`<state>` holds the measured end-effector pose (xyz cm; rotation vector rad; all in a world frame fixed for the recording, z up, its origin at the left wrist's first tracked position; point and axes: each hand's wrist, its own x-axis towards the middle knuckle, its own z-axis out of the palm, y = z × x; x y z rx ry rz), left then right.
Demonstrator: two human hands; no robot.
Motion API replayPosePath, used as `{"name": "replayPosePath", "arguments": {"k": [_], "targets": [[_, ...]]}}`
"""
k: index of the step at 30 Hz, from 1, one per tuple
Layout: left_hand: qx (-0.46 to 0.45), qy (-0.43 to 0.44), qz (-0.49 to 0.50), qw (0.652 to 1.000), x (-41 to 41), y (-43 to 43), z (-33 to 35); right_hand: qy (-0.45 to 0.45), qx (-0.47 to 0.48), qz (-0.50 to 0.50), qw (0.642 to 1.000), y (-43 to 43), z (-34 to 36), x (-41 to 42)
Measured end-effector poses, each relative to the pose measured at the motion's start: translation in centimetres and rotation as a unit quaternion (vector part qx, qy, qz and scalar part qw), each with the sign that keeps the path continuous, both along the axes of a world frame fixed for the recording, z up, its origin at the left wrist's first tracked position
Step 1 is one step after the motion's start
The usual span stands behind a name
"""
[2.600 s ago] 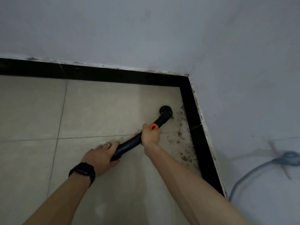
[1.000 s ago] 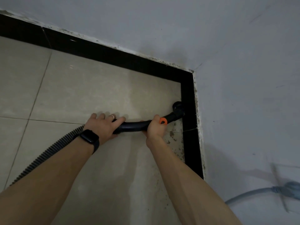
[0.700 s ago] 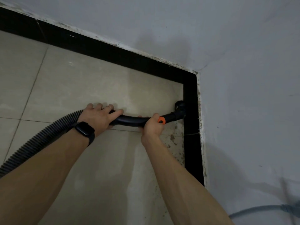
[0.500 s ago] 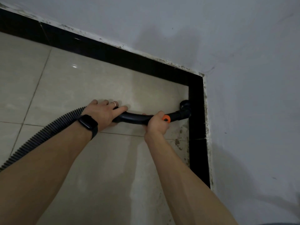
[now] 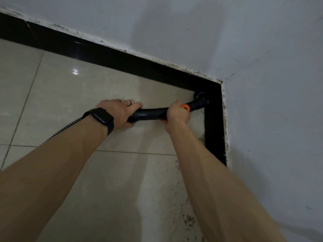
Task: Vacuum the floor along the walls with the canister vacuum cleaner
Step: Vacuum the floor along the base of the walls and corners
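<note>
Reaching into the floor corner, the curved black plastic vacuum tube [image 5: 150, 114] ends in a black nozzle [image 5: 201, 100] just beyond the right hand [image 5: 177, 116], at the glossy black skirting strip [image 5: 122, 56]. The right hand clenches the tube beside an orange plastic tab [image 5: 185, 108]. The left hand [image 5: 120, 114] grips its rear end, where the ribbed black hose [image 5: 64, 127] runs back under the wrist, which wears a black smartwatch [image 5: 102, 116]. Brown dirt specks [image 5: 188, 220] dot the beige floor tiles [image 5: 70, 95] beside the right forearm, near the pale grey wall [image 5: 271, 119].
</note>
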<state>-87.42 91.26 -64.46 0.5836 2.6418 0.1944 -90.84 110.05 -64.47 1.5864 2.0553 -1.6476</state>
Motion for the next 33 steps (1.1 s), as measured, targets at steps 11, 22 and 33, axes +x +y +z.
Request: {"name": "replayPosePath", "arguments": {"k": [11, 22, 33], "targets": [[-0.023, 0.003, -0.006, 1.000, 0.8, 0.9, 0.2, -0.014, 0.019, -0.004, 1.000, -0.9, 2.0, 1.2], [-0.051, 0.025, -0.099, 0.994, 5.8, -1.5, 1.6, -0.042, -0.002, -0.053, 0.998, -2.5, 3.4, 9.0], [-0.100, 0.104, 0.005, 0.989, 8.9, -1.0, 0.2, -0.066, -0.007, -0.096, 0.993, -2.9, 2.8, 10.9]]}}
